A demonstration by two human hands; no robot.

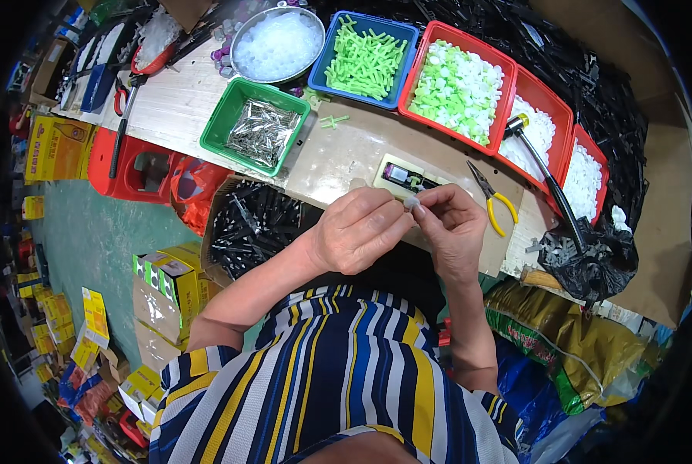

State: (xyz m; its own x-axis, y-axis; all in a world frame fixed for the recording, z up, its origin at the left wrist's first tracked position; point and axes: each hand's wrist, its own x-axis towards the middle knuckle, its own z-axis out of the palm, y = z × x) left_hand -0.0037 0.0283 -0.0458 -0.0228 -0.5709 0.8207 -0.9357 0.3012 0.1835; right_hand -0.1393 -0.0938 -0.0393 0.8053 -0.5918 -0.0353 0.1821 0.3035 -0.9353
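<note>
My left hand and my right hand meet above the near edge of the wooden workbench. Between their fingertips they pinch a small pale plastic piece. The left hand's fingers curl over it from the left. The right thumb and forefinger close on it from the right. Just behind the hands lies a small yellowish fixture with a dark insert. An open cardboard box of black parts sits below the bench, left of my left hand.
Along the bench stand a green tray of metal pins, a steel bowl of clear parts, a blue tray of green pieces and red trays of white caps. Yellow-handled pliers and a hammer lie to the right.
</note>
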